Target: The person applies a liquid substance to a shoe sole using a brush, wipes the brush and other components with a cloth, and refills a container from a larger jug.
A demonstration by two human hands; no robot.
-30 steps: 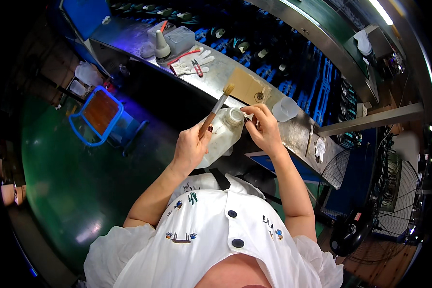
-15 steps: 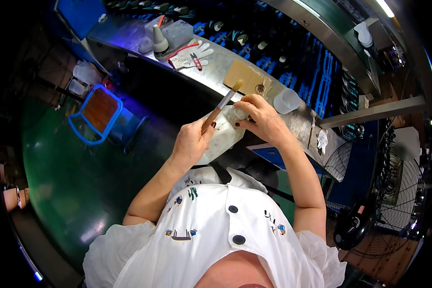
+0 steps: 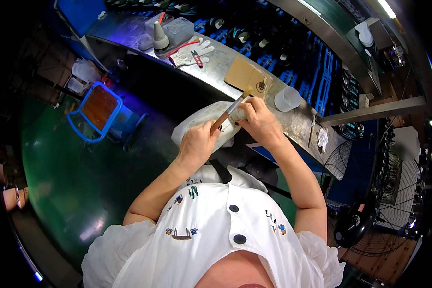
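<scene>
My left hand (image 3: 197,145) is closed around the wooden handle of a paintbrush (image 3: 225,115), whose bristles point up and to the right. Its fingers also lie against a translucent white plastic jug (image 3: 189,126), held at a slant above my lap. With fingers bent, my right hand (image 3: 263,124) grips the round cap (image 3: 237,115) at the jug's right end. Whether the cap is loose or fastened I cannot tell. The brush crosses in front of the jug, close to the right fingertips.
On the metal bench (image 3: 216,81) lie brown cardboard (image 3: 242,74), a clear plastic cup (image 3: 288,99), a white glove (image 3: 189,55) with red-handled snips (image 3: 197,58), and a cone-topped bottle (image 3: 160,37). A conveyor with shoe parts runs behind. A blue-framed chair (image 3: 98,110) stands left, a fan (image 3: 357,223) right.
The jug has swung so that its body now sticks out to the left. My left hand and the brush have moved right and closer to my right hand, which stays at the cap.
</scene>
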